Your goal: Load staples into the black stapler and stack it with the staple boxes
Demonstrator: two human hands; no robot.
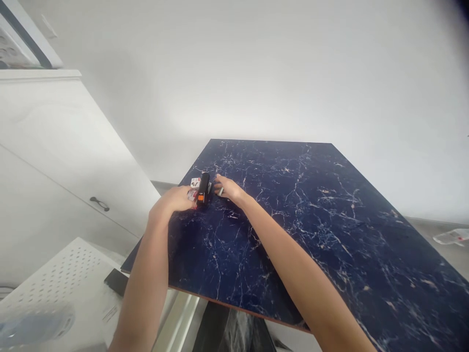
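Black box (203,187), with an orange patch at its near end, sat on the left side of the dark blue worktop (311,215), between the two hands. Just left of it were white and red packets (195,182), and the left hand (179,199) was right at them, fingers bent. I could not tell if its grip was pinching a packet or only touching. The right hand (227,187) was just right of the box, its fingers bent too. A bit of white (220,191) showed at those fingers, maybe a ring, and I could not tell if that grip was pinching anything. By my guess, the small things were already put close together in one bunch. How much was left to do did not show. I counted one black box, at least two packets, one bit of white, one worktop and two hands.
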